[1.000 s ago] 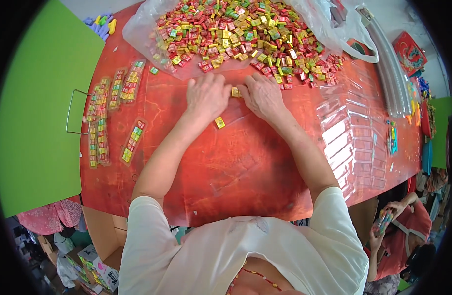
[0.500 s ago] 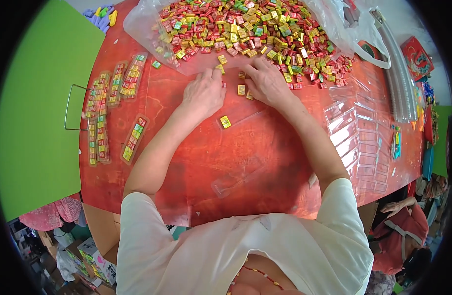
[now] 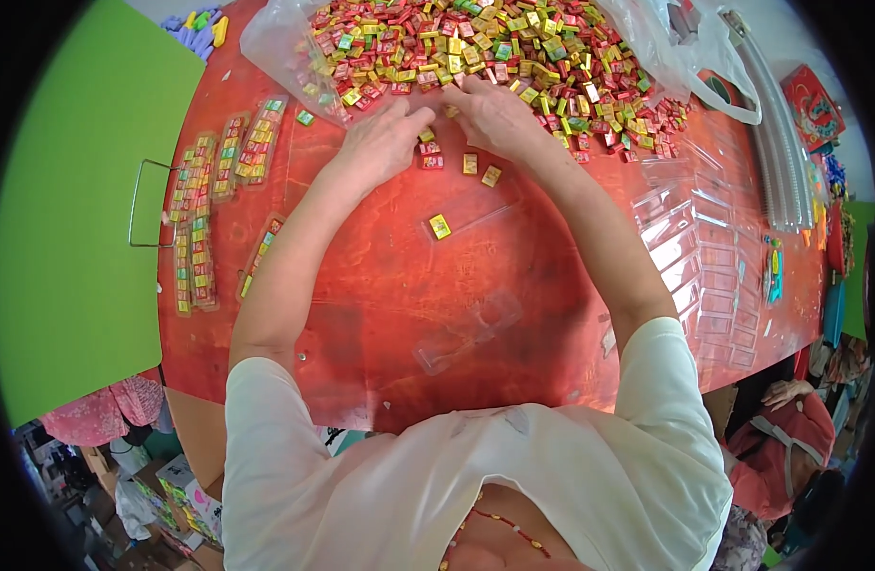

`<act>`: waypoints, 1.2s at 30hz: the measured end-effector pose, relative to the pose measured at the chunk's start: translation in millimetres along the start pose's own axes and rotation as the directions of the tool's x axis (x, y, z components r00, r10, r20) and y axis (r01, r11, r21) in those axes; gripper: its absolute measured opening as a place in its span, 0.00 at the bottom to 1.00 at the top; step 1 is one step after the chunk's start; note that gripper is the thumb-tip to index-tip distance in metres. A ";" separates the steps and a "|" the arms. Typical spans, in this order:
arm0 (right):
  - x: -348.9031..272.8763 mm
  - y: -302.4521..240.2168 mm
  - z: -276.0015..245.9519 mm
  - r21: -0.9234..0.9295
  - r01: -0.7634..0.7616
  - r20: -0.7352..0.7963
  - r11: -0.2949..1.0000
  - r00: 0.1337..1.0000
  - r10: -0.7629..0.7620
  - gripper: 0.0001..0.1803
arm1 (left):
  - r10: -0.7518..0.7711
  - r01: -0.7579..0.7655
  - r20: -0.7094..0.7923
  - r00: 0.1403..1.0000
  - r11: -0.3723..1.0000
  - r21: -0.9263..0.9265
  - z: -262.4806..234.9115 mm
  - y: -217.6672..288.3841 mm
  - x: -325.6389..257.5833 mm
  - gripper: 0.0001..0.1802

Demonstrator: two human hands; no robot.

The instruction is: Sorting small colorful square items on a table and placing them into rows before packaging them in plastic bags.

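With both arms stretched far forward over the red table (image 3: 380, 285), the left hand (image 3: 385, 138) and right hand (image 3: 494, 114) lie palm-down, fingers curled at the edge of the candy pile (image 3: 494, 48); whether either pinches a piece, I cannot tell. Loose candies (image 3: 456, 164) lie just beneath them.

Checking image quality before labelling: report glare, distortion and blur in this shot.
Head view: fisheye bends the red table edges, black vignette at the corners; white glare on the clear plastic trays at right; both hands and the candy pile look sharp.
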State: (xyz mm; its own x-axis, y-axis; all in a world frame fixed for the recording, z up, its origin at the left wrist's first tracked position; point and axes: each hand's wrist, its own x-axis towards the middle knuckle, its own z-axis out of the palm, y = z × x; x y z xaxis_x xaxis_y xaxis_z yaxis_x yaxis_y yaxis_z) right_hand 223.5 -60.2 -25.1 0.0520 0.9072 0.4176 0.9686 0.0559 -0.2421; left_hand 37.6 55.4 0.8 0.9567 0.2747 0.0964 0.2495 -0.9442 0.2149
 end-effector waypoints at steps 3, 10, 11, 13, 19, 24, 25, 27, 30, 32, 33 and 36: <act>-20.1 1.1 -18.2 -0.025 -0.052 0.029 0.998 0.998 0.053 0.13 | -0.064 0.064 0.014 0.998 0.998 0.028 -1.2 -3.4 -8.1 0.10; -39.0 -37.3 -32.0 -0.146 -0.116 -0.023 0.982 0.993 0.113 0.13 | -0.159 0.159 0.012 0.987 0.987 0.013 -4.0 10.2 -26.6 0.13; -37.2 -50.9 -30.0 -0.126 -0.117 -0.037 0.985 0.993 0.113 0.17 | -0.173 0.173 -0.001 0.985 0.985 0.007 -2.4 11.2 -27.0 0.13; -31.8 -71.3 -22.6 -0.161 -0.126 -0.009 0.979 0.992 0.126 0.18 | -0.187 0.187 -0.015 0.982 0.982 0.004 -1.3 12.9 -28.9 0.14; -30.2 -71.5 -9.3 -0.171 -0.044 0.034 0.984 0.998 0.050 0.16 | -0.274 0.274 0.075 0.959 0.962 0.007 -5.8 20.1 -40.6 0.17; -35.3 -63.2 -16.2 -0.146 0.007 0.092 0.989 0.996 0.006 0.14 | -0.178 0.183 0.082 0.981 0.981 -0.057 -21.1 12.5 -51.8 0.18; -35.8 -63.7 -16.2 -0.124 0.002 0.080 0.992 0.997 0.008 0.14 | -0.180 0.185 0.081 0.980 0.981 -0.059 -19.1 11.0 -51.5 0.18; -37.5 -63.1 -15.5 -0.101 0.000 0.069 0.995 0.998 0.007 0.15 | -0.108 0.114 0.099 0.989 0.992 -0.056 -12.8 7.3 -47.7 0.16; -39.7 -61.2 -11.1 -0.103 0.009 0.042 0.995 0.999 -0.005 0.14 | -0.088 0.096 0.084 0.993 0.991 -0.094 -8.4 4.5 -45.5 0.18; -37.3 -61.3 -7.1 -0.041 0.051 0.007 0.998 0.999 -0.050 0.16 | -0.082 0.089 0.079 0.993 0.992 -0.091 -6.0 5.6 -43.8 0.18; -36.0 -61.9 -6.4 -0.041 0.050 0.009 0.998 0.999 -0.049 0.16 | -0.077 0.083 0.071 0.994 0.993 -0.084 -5.5 6.2 -43.1 0.18; -33.3 -62.1 -12.1 0.068 -0.006 0.068 0.998 0.998 0.001 0.23 | -0.051 0.057 0.083 0.995 0.996 -0.074 -3.9 8.6 -43.2 0.18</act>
State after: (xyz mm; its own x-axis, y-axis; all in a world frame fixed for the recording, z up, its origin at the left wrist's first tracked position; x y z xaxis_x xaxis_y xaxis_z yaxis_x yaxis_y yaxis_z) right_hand 164.6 -98.9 -13.4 0.0363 0.9334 0.3569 0.9495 0.0792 -0.3035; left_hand -2.1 36.1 2.3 0.9520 0.3062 0.0048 0.2916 -0.9111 0.2914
